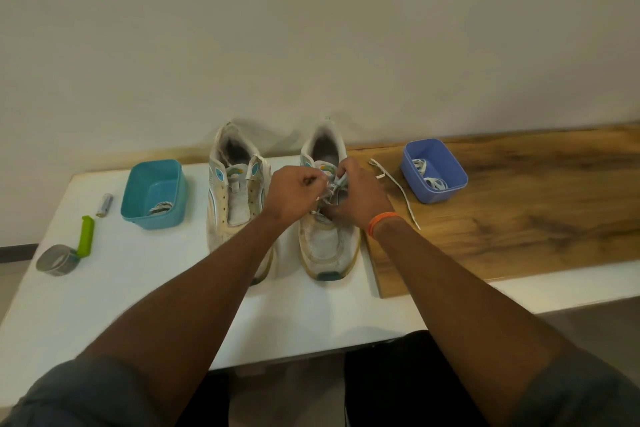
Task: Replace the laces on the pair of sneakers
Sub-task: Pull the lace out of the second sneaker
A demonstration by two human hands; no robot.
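Two bare forearms reach forward over the white table (pixel 104 288), the right wrist wearing an orange band (pixel 381 221). The left hand (pixel 294 194) and right hand (pixel 356 196) both pinch a white lace (pixel 330 188) over the right sneaker (pixel 327 236), hiding its eyelets. The left sneaker (pixel 235 204) stands just beside it, unlaced. A loose lace (pixel 398 189) lies on the wooden board (pixel 519 218). The blue tub (pixel 433 170) holds coiled laces; the teal tub (pixel 154 193) holds another coil. A battery (pixel 105 204), tape roll (pixel 58 260) and green tool (pixel 86 236) sit at left.

Grey rolled-up sleeves (pixel 93 392) — orange wristband (pixel 382 219) on right wrist.
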